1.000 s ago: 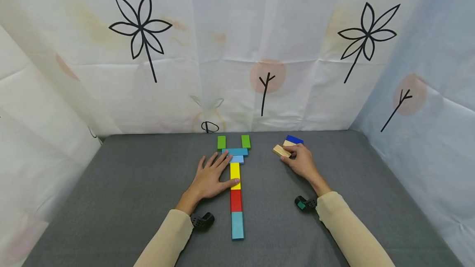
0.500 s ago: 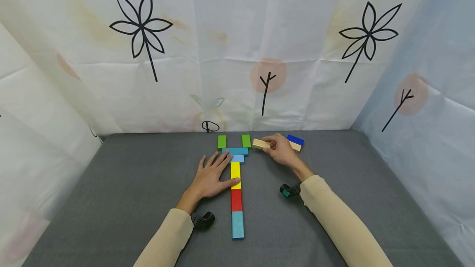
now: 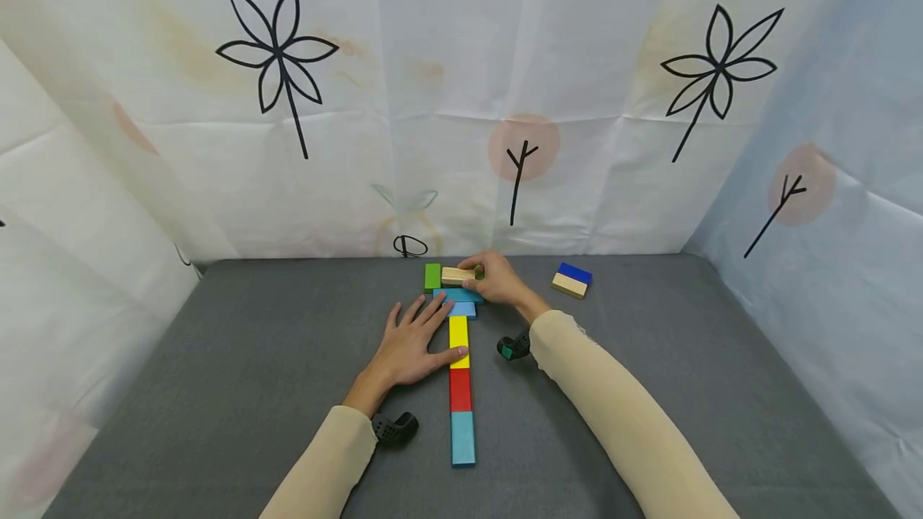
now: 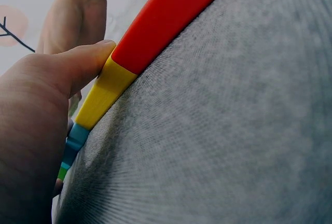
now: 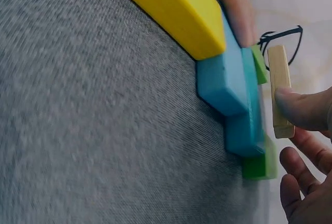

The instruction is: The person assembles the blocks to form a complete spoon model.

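My right hand [image 3: 497,279] pinches a plain wooden block [image 3: 457,275] between thumb and fingers. In the right wrist view, this wooden block [image 5: 279,73] is held just off the laid-out row. The left green block [image 3: 432,275] lies beside it; the other green block [image 5: 259,167] is mostly behind my hand in the head view. Below run a blue bar [image 3: 450,293], a shorter light blue block [image 3: 464,310], then yellow [image 3: 458,331], red [image 3: 460,389] and light blue [image 3: 463,437] blocks in line. My left hand [image 3: 411,347] lies spread, thumb on the yellow block, fingertips at the shorter light blue one.
A dark blue block [image 3: 574,273] and another wooden block [image 3: 569,286] lie side by side at the back right of the grey tabletop [image 3: 252,359]. A white cloth backdrop [image 3: 433,102] rises directly behind the table's far edge.
My right hand has carried the wooden block leftward from the back right pair to the space between the green blocks. The left hand has stayed in place.
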`<action>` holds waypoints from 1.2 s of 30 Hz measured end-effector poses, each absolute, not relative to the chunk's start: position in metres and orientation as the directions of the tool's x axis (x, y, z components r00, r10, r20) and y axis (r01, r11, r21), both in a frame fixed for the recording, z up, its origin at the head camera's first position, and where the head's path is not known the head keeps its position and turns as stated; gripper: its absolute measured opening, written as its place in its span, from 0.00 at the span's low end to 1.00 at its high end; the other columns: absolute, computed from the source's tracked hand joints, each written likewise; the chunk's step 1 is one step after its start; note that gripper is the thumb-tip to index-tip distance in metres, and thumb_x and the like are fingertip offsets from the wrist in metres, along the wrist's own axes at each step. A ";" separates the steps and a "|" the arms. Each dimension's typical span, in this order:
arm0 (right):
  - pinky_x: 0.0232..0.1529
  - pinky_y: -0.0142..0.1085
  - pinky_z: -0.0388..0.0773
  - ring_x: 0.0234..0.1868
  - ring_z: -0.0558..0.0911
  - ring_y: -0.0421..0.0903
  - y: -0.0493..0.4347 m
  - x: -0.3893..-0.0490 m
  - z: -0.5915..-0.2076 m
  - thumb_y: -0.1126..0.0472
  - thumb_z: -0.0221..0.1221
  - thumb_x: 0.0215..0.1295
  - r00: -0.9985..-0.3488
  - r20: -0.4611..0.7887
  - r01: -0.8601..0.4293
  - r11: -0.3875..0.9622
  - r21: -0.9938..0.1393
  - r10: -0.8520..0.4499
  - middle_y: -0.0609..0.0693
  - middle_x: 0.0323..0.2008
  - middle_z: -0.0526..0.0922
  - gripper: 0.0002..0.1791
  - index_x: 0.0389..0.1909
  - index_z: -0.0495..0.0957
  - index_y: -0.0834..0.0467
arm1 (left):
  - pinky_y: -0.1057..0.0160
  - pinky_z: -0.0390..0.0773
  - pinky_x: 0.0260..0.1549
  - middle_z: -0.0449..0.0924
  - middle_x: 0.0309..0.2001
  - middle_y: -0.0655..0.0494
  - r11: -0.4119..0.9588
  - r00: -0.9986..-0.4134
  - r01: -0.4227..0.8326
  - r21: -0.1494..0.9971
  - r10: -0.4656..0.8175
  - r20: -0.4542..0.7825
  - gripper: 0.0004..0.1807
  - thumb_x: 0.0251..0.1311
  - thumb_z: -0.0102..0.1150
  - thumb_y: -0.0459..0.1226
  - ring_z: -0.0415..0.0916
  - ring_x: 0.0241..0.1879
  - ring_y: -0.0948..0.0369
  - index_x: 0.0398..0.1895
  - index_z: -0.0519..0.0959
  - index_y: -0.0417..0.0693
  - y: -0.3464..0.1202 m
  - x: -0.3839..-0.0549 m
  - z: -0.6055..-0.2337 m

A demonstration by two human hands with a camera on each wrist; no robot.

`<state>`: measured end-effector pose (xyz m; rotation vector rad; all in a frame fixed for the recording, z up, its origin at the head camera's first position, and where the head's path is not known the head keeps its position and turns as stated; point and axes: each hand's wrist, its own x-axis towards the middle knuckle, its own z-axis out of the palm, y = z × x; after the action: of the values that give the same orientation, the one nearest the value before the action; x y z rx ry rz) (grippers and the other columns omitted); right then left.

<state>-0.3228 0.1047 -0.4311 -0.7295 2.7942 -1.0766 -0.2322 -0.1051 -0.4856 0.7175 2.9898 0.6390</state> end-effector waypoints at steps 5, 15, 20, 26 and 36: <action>0.59 0.52 0.73 0.57 0.76 0.58 0.098 -0.325 -0.435 0.66 0.64 0.69 -0.891 0.098 -0.405 0.677 -0.615 -0.444 0.60 0.58 0.80 0.16 0.56 0.83 0.63 | 0.34 0.31 0.72 0.43 0.82 0.61 0.811 -0.895 0.437 0.389 0.436 0.097 0.49 0.64 0.46 0.71 0.40 0.80 0.49 0.82 0.51 0.60 -0.106 -0.233 -0.487; 0.65 0.63 0.58 0.65 0.69 0.61 0.095 -0.328 -0.437 0.64 0.64 0.70 -0.908 0.060 -0.364 0.709 -0.604 -0.415 0.58 0.60 0.78 0.16 0.56 0.85 0.59 | 0.34 0.31 0.72 0.43 0.82 0.61 0.811 -0.894 0.439 0.388 0.437 0.098 0.49 0.64 0.46 0.71 0.40 0.80 0.49 0.82 0.52 0.59 -0.106 -0.232 -0.487; 0.64 0.62 0.56 0.66 0.67 0.62 0.096 -0.328 -0.437 0.63 0.64 0.70 -0.910 0.039 -0.352 0.719 -0.600 -0.414 0.57 0.61 0.78 0.15 0.56 0.85 0.58 | 0.34 0.31 0.72 0.42 0.82 0.61 0.811 -0.895 0.437 0.390 0.436 0.095 0.49 0.64 0.46 0.71 0.40 0.80 0.49 0.82 0.51 0.59 -0.105 -0.232 -0.487; 0.64 0.62 0.55 0.65 0.65 0.61 0.096 -0.325 -0.435 0.62 0.62 0.72 -0.911 0.015 -0.340 0.732 -0.591 -0.412 0.56 0.61 0.78 0.16 0.57 0.84 0.57 | 0.34 0.31 0.72 0.43 0.82 0.61 0.807 -0.895 0.437 0.398 0.436 0.099 0.49 0.64 0.47 0.70 0.40 0.80 0.49 0.82 0.52 0.59 -0.105 -0.232 -0.485; 0.65 0.66 0.53 0.65 0.67 0.64 0.108 -0.317 -0.434 0.62 0.62 0.71 -0.899 0.111 -0.396 0.677 -0.620 -0.424 0.60 0.64 0.75 0.19 0.61 0.81 0.61 | 0.34 0.31 0.72 0.42 0.82 0.61 0.813 -0.895 0.436 0.386 0.437 0.092 0.49 0.64 0.46 0.71 0.40 0.80 0.49 0.82 0.52 0.59 -0.105 -0.233 -0.486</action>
<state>-0.3175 0.1078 -0.4341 -0.6949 2.8382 -1.0347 -0.2326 -0.1054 -0.4860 0.7202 2.9895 0.6366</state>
